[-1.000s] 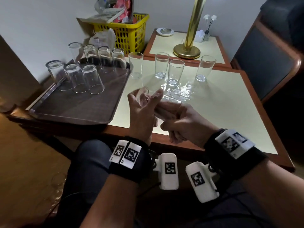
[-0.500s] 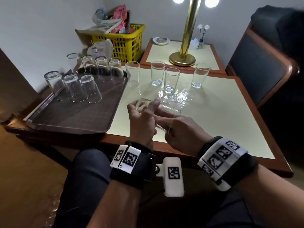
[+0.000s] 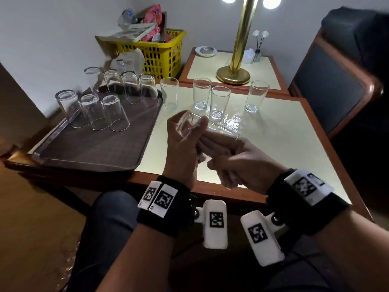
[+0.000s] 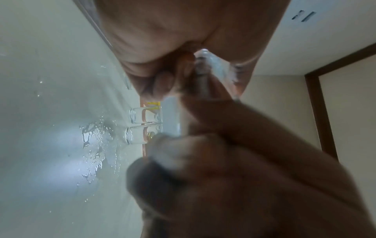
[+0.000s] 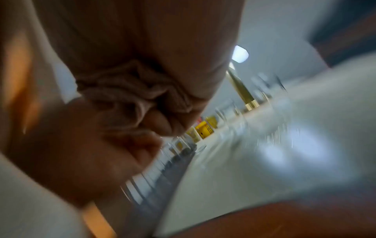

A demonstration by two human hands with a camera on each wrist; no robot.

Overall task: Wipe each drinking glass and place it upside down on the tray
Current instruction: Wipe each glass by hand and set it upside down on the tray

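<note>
My left hand (image 3: 184, 138) grips a clear drinking glass (image 3: 219, 129) that lies on its side above the table's near part, base toward the tray. My right hand (image 3: 233, 153) holds a pale cloth (image 3: 229, 181) with its fingers reaching into the glass's mouth. The right wrist view shows the cloth (image 5: 130, 96) bunched in the palm. In the left wrist view the glass (image 4: 203, 75) sits between both hands. Several glasses (image 3: 114, 111) stand upside down on the brown tray (image 3: 84, 152). Several upright glasses (image 3: 220, 103) wait on the cream table (image 3: 284, 133).
Water drops (image 3: 234, 121) lie on the table by the upright glasses. A brass lamp base (image 3: 233, 75) stands on the side table behind. A yellow basket (image 3: 155, 51) sits at the back, a dark chair (image 3: 328, 85) at the right.
My right wrist has twisted one way and back at the glass's mouth. The left hand keeps the glass in about the same place. The head view has shifted slightly.
</note>
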